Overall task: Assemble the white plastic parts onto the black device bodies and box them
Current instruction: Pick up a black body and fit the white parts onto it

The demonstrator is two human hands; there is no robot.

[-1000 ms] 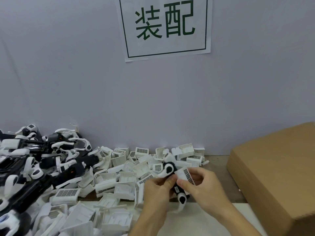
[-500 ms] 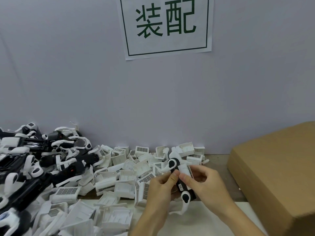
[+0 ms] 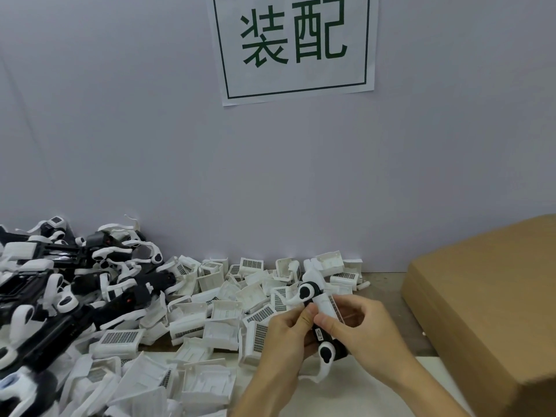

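At far left on the worktop (image 3: 388, 284) lies a tangled heap of black device bodies (image 3: 54, 284) with white curved pieces on them, reaching the left frame edge. Just right of it, and touching it, a spread of loose white plastic parts (image 3: 210, 314), many with dark grilles, runs from the near edge back to the grey wall (image 3: 150, 145). Right of centre, above a white sheet (image 3: 361, 395) on the worktop, both hands hold one black device body (image 3: 326, 332), tilted with its upper end away from the person. The left hand (image 3: 285, 335) grips its left side, thumb pressed against the body. The right hand (image 3: 367, 329) curls around its right side, thumb meeting the left thumb, and presses a white plastic part (image 3: 326, 302) against the body's upper half. On the wall above hangs a white sign (image 3: 293, 46) with green characters. At far right sits a brown cardboard box (image 3: 493, 308), well apart from the heap.
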